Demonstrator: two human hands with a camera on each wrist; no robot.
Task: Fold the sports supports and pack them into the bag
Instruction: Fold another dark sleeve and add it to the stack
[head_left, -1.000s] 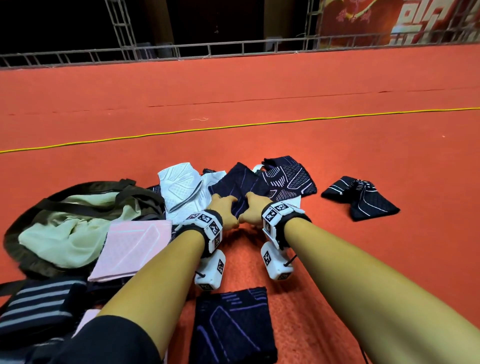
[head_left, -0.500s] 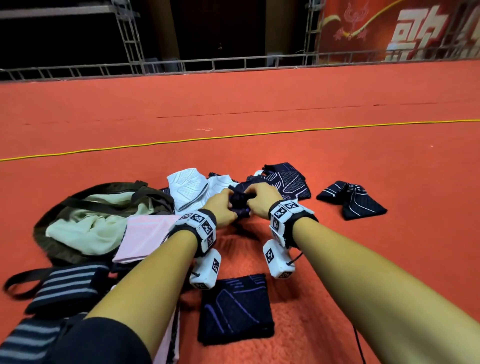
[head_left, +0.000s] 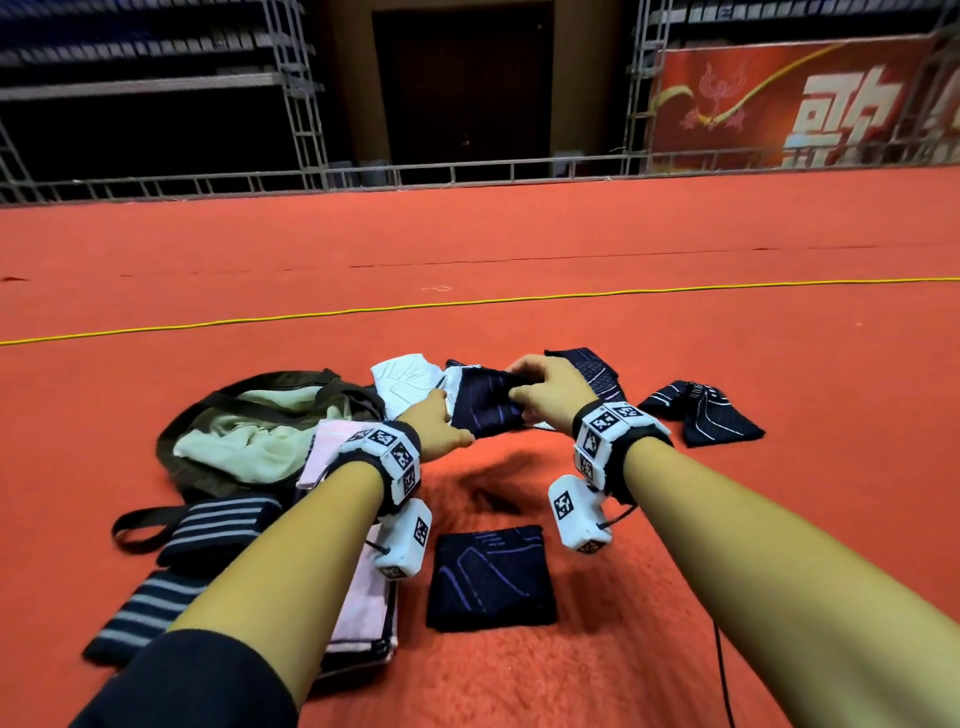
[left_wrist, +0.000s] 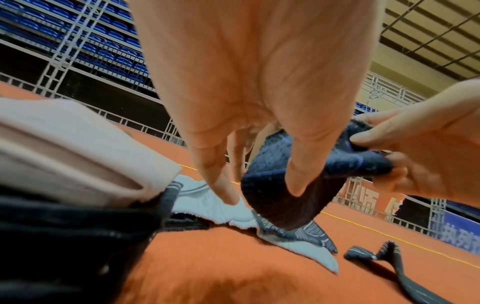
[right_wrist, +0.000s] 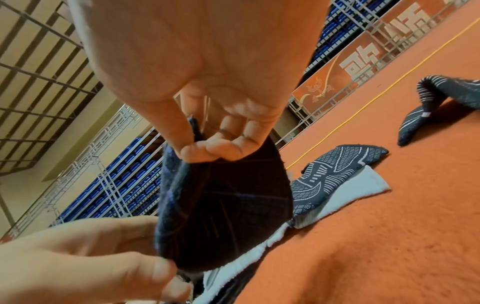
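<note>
Holding a dark navy support (head_left: 485, 408) up off the red carpet (head_left: 675, 364), between both hands. Left hand (head_left: 435, 426) pinching its lower left corner, thumb pressing the cloth from below; right hand (head_left: 545, 392) gripping the upper right edge, fingers (right_wrist: 228, 148) curling round the bunched fabric against the thumb. Hanging slack between the 2 hands, the support sitting at 1 o'clock from the left hand and at 9 o'clock from the right.

Lying just beyond it at 12 o'clock: a white support (head_left: 408, 382) and a patterned dark support (head_left: 597, 371), overlapping on the carpet. Resting well apart at 3 o'clock of the right hand: another dark support with white lines (head_left: 701, 413). Sitting at 9 o'clock of the left hand: an open olive bag (head_left: 218, 415) with pale cloth inside. Lying at 6 o'clock, near the wrists: 1 folded navy support (head_left: 491, 577), flat on the carpet. Stacking up at 7 o'clock: pink supports (head_left: 363, 608) and 2 grey-striped dark ones (head_left: 218, 527).
</note>
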